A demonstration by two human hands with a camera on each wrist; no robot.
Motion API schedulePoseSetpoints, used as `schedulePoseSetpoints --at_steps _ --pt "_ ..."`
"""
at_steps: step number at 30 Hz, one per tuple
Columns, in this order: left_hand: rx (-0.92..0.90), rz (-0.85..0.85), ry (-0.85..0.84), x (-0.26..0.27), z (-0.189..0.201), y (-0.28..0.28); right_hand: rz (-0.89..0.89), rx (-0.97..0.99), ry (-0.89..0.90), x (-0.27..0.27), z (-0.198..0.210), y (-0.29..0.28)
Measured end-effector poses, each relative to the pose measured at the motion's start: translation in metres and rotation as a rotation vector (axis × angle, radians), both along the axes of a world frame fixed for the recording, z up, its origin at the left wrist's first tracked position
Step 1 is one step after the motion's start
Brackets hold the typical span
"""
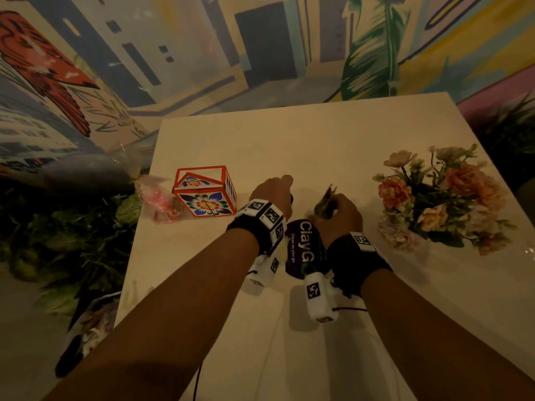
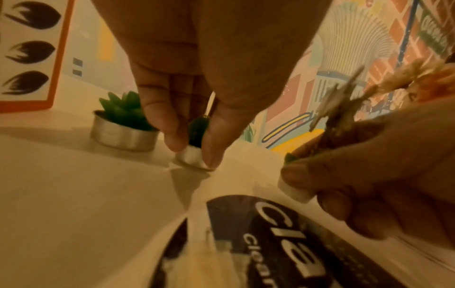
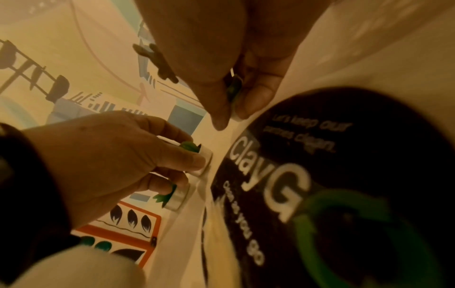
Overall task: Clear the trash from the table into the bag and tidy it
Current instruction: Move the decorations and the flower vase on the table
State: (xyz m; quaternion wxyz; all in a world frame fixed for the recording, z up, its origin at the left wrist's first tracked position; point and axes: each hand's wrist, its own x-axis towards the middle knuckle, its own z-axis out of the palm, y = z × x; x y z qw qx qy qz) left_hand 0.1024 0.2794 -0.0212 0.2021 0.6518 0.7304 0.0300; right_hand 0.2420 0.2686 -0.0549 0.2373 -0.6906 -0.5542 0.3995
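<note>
My left hand (image 2: 193, 154) pinches a small silver cup holding a green succulent shape (image 2: 197, 134), low on the white table (image 1: 318, 146). A second silver succulent cup (image 2: 123, 126) stands just left of it. My right hand (image 3: 235, 115) grips another small cup (image 2: 295, 192) together with dry sprigs (image 2: 339, 109), just above a dark round "ClayG" sticker (image 1: 302, 247). In the head view the left hand (image 1: 275, 192) and right hand (image 1: 333, 209) are close together at mid-table. A pinkish plastic bag (image 1: 157, 196) lies at the table's left edge.
A white box with an orange frame and painted flowers (image 1: 205, 193) stands left of my left hand. A bunch of pink and peach flowers (image 1: 440, 198) lies at the right. Green foliage (image 1: 58, 233) sits below the table's left side; a mural wall is behind.
</note>
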Motion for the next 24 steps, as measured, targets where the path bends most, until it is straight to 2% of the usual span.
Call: schedulePoseSetpoints --at_steps 11,20,24 --pt "0.047 0.01 -0.013 -0.007 -0.005 0.0 0.019 -0.014 -0.016 -0.034 -0.009 0.031" --pt "0.05 0.033 -0.049 -0.01 -0.004 -0.001 0.051 0.037 -0.051 -0.03 -0.015 0.03" --pt "0.054 0.023 -0.051 -0.01 -0.004 -0.001 0.008 0.025 -0.029 -0.031 -0.021 0.033"
